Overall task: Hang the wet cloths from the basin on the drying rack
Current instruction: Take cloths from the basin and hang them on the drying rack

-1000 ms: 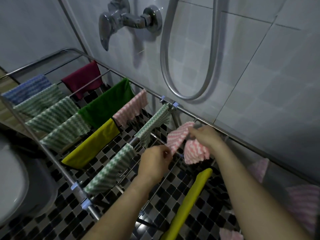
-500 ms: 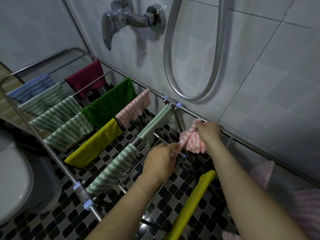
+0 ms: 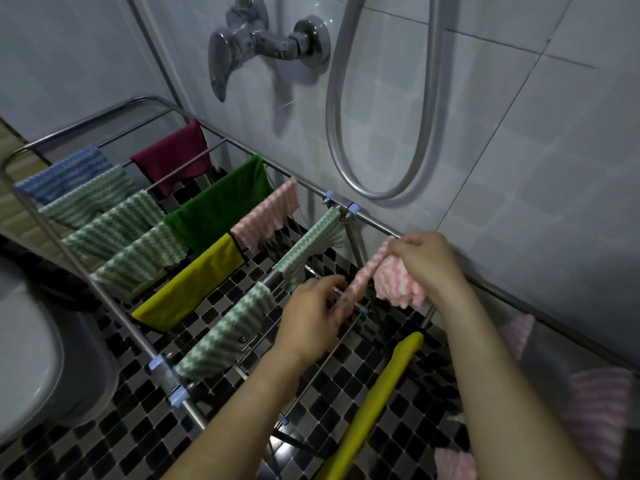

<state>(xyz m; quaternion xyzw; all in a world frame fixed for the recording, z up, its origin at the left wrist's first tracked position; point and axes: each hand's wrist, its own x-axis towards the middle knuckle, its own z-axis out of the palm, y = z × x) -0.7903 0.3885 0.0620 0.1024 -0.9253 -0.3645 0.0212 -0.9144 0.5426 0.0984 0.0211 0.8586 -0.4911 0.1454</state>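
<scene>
A pink and white striped cloth (image 3: 398,284) is stretched between my two hands over a rod of the metal drying rack (image 3: 377,221). My right hand (image 3: 427,261) pinches its far end close to the rack's back rail, with part of the cloth bunched under the palm. My left hand (image 3: 317,315) grips its near end, lower and to the left. Several cloths hang on the rack: green striped ones (image 3: 121,230), a blue striped one (image 3: 65,173), a maroon one (image 3: 173,157), a dark green one (image 3: 221,206), a yellow one (image 3: 192,282) and a pink one (image 3: 268,218). The basin is out of view.
A shower mixer tap (image 3: 256,39) and a looped hose (image 3: 384,133) hang on the tiled wall right behind the rack. A white toilet (image 3: 27,355) stands at the left. Another yellow cloth (image 3: 377,400) and pink cloths (image 3: 599,407) hang at the lower right. The floor has black and white mosaic tiles.
Both hands have carried the pink cloth up and right toward the back rail. The cloth is pulled out longer between them than a second ago.
</scene>
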